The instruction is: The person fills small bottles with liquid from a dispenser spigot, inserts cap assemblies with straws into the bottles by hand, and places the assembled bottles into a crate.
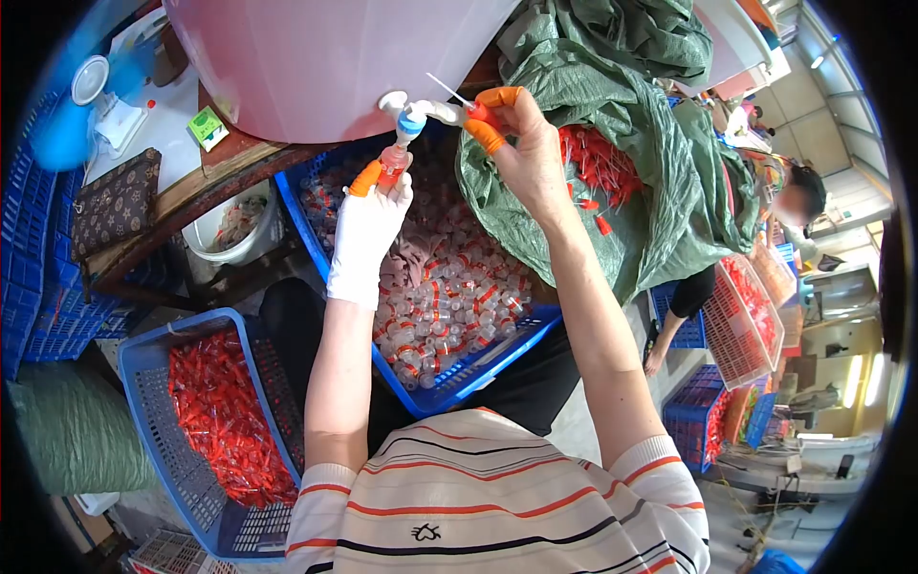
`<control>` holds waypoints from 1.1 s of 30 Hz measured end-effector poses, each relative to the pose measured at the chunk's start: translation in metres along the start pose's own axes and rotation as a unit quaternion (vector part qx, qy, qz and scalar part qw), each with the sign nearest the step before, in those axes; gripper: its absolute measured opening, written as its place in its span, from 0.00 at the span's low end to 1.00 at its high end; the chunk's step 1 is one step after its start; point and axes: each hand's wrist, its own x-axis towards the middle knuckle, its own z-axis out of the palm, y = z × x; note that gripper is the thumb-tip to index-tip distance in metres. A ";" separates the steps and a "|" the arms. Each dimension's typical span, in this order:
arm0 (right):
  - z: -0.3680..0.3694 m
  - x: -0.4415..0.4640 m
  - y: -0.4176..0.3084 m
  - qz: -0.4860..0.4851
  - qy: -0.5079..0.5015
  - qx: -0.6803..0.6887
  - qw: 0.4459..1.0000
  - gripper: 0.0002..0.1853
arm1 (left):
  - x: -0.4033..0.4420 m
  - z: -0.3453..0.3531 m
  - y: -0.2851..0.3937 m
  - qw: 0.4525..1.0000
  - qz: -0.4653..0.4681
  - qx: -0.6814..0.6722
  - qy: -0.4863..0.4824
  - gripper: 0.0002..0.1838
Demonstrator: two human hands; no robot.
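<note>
Bottle (pixel 393 165) is gripped by left hand (pixel 368 212) below the tap (pixel 411 123), red cap (pixel 477 112) by right hand (pixel 521 145) near the green sack (pixel 665 182), blue crate (pixel 488 370) beneath being partly blocked.

We see only part of the bottle (pixel 393 161) in the left hand (pixel 371 210), because its own fingers cover the lower end. In the right hand (pixel 524 151), the fingertips (pixel 486 137) hide part of the red cap (pixel 475 111). Above both grips, the tub (pixel 325 57) runs out past the top edge. Below them, the left forearm (pixel 339 368) blocks some of the blue basket (pixel 459 394) from us, and any print on its small bottles (pixel 454 311) is too tiny to read. Left of the grips, we cannot make out the lettering on the green box (pixel 205 127). Far right of them, a person's head (pixel 799 198) is blurred.
</note>
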 end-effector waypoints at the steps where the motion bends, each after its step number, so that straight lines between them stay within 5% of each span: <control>1: -0.004 0.001 -0.006 -0.008 0.007 0.007 1.000 0.15 | 0.001 -0.001 0.000 1.000 -0.006 -0.006 -0.007 0.21; 7: 0.001 -0.005 0.000 0.049 -0.022 0.014 0.998 0.14 | 0.001 -0.003 0.002 1.000 -0.013 0.001 -0.004 0.20; 11: -0.007 -0.007 -0.010 -0.004 0.035 0.003 0.999 0.15 | 0.001 -0.005 0.003 1.000 -0.004 0.015 -0.001 0.20; 18: -0.003 -0.058 0.013 0.069 -0.094 -0.020 0.993 0.13 | -0.017 -0.027 0.007 0.996 0.001 0.083 -0.026 0.21; 19: 0.000 -0.064 0.022 0.059 -0.109 -0.040 0.991 0.13 | -0.015 -0.046 0.010 0.932 0.074 0.351 -0.058 0.21; 20: 0.000 -0.068 0.025 0.065 -0.117 -0.042 0.990 0.13 | -0.010 -0.079 0.015 0.791 0.141 0.589 -0.086 0.22; 22: 0.001 -0.074 0.026 0.077 -0.134 -0.042 0.987 0.13 | -0.017 -0.074 0.011 0.756 0.128 0.634 -0.104 0.24; 24: -0.002 -0.074 0.025 0.037 -0.152 -0.081 0.984 0.13 | -0.033 -0.052 0.005 0.965 -0.027 0.248 -0.078 0.26; 25: -0.004 -0.073 0.026 -0.003 -0.153 -0.105 0.983 0.12 | -0.038 -0.032 -0.005 0.928 0.005 0.371 0.013 0.22; 30: -0.002 -0.081 0.021 -0.150 -0.204 -0.177 0.951 0.07 | -0.051 -0.003 -0.034 0.801 -0.053 0.596 0.034 0.22; 32: 0.000 -0.098 0.025 -0.126 -0.246 -0.178 0.944 0.08 | -0.058 -0.003 -0.043 0.726 -0.032 0.687 0.023 0.21; 33: -0.002 -0.105 0.028 -0.088 -0.267 -0.163 0.946 0.08 | -0.064 -0.002 -0.049 0.733 -0.027 0.680 0.020 0.20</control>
